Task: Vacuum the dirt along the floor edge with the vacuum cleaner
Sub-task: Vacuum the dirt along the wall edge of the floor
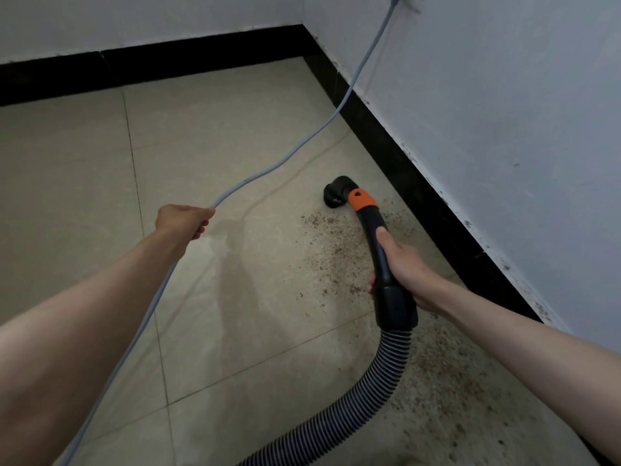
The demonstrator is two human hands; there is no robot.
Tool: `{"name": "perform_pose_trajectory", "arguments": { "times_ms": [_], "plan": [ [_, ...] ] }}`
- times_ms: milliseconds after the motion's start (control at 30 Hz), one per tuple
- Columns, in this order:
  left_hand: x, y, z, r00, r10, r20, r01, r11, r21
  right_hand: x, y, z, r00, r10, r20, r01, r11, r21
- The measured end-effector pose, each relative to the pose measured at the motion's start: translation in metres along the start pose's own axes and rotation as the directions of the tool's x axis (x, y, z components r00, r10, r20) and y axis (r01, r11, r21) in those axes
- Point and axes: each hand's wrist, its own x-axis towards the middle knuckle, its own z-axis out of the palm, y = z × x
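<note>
Below, the ribbed hose (pixel 379 385) leaves the picture, vacuum body unseen.

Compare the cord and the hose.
The cord is thin, smooth and pale grey; the hose is thick, ribbed and black. The left hand holds the cord up off the floor; the right hand holds the black handle above the hose. Both are long and flexible.

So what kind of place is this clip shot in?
Probably the corner of a bare indoor room: a beige tiled floor, a black skirting under painted white walls, and scattered dirt along the edge. No furniture shows, so which room is unclear.
</note>
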Motion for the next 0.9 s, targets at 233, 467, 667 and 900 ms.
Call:
{"name": "perform_pose_trajectory", "arguments": {
  "times_ms": [233, 467, 667, 900],
  "plan": [
    [-0.003, 0.001, 0.001, 1.000, 0.010, 0.009, -0.010, 1.000, -0.002, -0.008, 0.004, 0.013, 0.997, -0.038, 0.069, 0.043, 0.997, -0.069],
    [-0.002, 0.001, 0.000, 1.000, 0.011, 0.017, -0.011, 1.000, -0.004, -0.012, 0.000, 0.014, 0.987, -0.047, 0.156, 0.065, 0.992, -0.112],
    [0.000, 0.001, 0.000, 1.000, 0.004, -0.001, -0.004, 1.000, 0.000, -0.020, 0.002, 0.019, 0.989, -0.080, 0.127, 0.097, 0.987, -0.130],
    [0.001, 0.000, 0.001, 1.000, 0.005, 0.006, -0.005, 1.000, 0.008, -0.033, 0.014, 0.031, 0.983, -0.094, 0.158, 0.126, 0.970, -0.209]
  ]
}}
